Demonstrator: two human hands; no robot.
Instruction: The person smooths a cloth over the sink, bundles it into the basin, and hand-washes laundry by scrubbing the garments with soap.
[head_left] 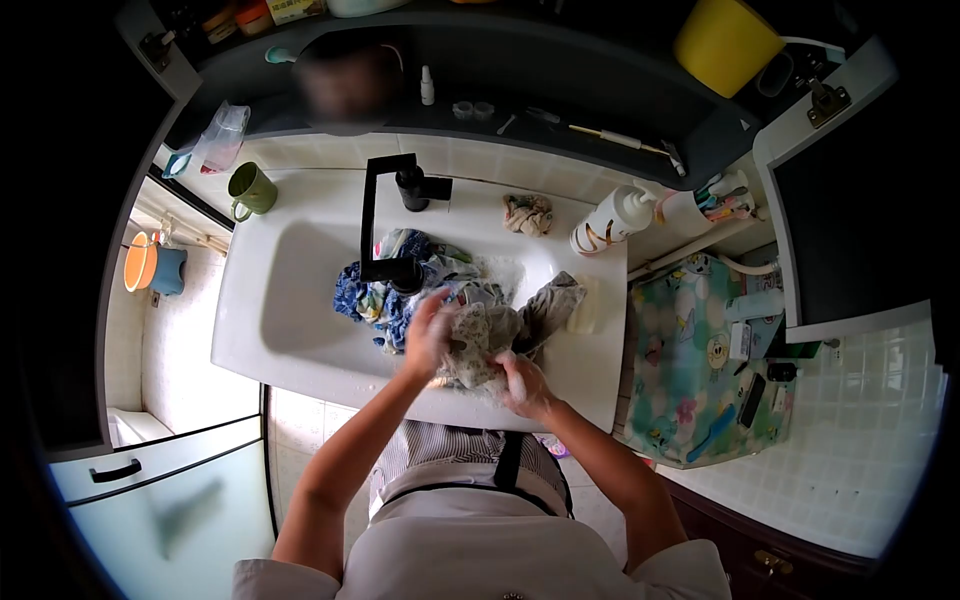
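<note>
A wet grey cloth [548,308] covered in suds lies bunched over the right part of the white sink [300,290]. My left hand [428,335] is against the cloth's left side, its fingers raised and apart, slightly blurred. On the lower right of the cloth, my right hand [522,384] has its fingers closed round a soapy fold. Blue patterned clothes [360,298] are heaped in the basin just left of the grey cloth, partly beneath the black faucet [382,215]. Foam shows in the water behind the cloth.
A green mug [252,190] stands at the sink's back left corner. Behind the basin are a crumpled cloth [527,214] and a white pump bottle [612,220]. A dark shelf [560,90] overhangs the back. Right of the sink, a patterned cover [690,350] holds small items.
</note>
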